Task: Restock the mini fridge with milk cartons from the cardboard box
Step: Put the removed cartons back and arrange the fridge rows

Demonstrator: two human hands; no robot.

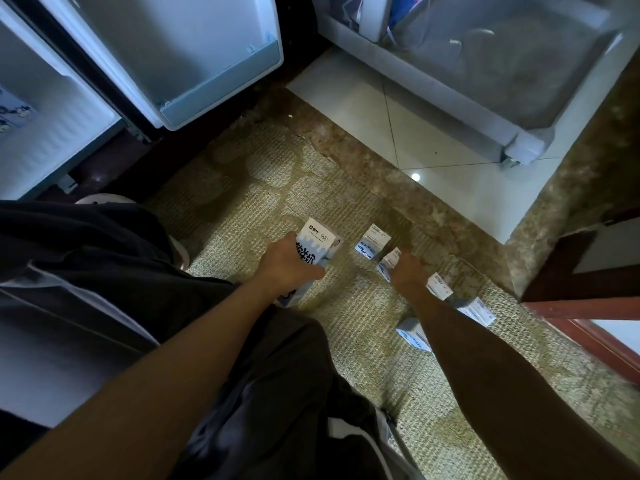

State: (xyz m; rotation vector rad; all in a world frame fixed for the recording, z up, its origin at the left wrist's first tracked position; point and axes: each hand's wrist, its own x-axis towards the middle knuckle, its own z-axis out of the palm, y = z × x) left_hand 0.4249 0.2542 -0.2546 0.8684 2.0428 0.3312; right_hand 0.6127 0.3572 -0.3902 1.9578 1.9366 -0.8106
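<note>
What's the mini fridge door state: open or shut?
Open. The mini fridge door is swung out, its inner door shelf showing, and the fridge interior is exposed to its left.

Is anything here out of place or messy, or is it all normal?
Yes: small milk cartons lie scattered across the carpet, facing different ways, with no cardboard box in view. The right hand grips one small carton; the left hand grips a bigger carton. Nothing looks spilled.

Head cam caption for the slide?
Left hand grips a tall white-and-blue milk carton, right hand a small white carton, over beige woven carpet.
</note>
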